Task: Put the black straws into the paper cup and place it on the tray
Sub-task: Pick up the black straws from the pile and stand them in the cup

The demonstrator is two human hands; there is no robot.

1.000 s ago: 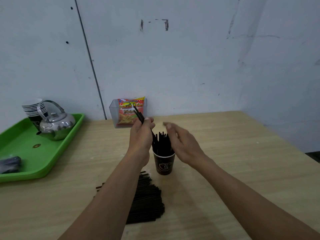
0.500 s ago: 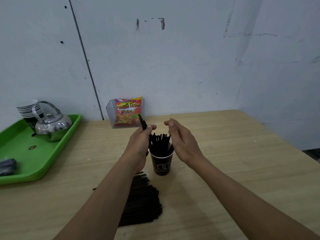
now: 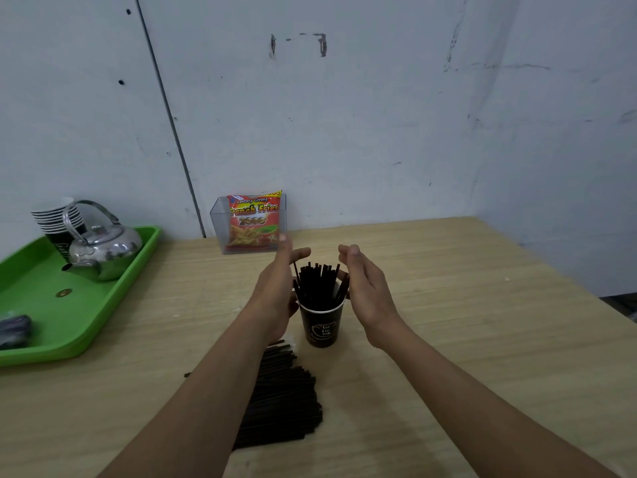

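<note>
Left hand [image 3: 279, 288]: fingers spread, grasping nothing | right hand [image 3: 365, 288]: likewise released | both flank black straws [image 3: 319, 282] (upright in paper cup [image 3: 321, 326]).

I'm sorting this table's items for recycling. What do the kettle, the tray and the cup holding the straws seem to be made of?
Kettle: polished metal, likely steel, going by its mirror-like reflections.
Tray: probably plastic, given its uniform bright green, soft sheen and rounded moulded rim.
Cup: looks like paper, matte black with a rolled lip and printed logo; any inner lining can't be seen.
</note>
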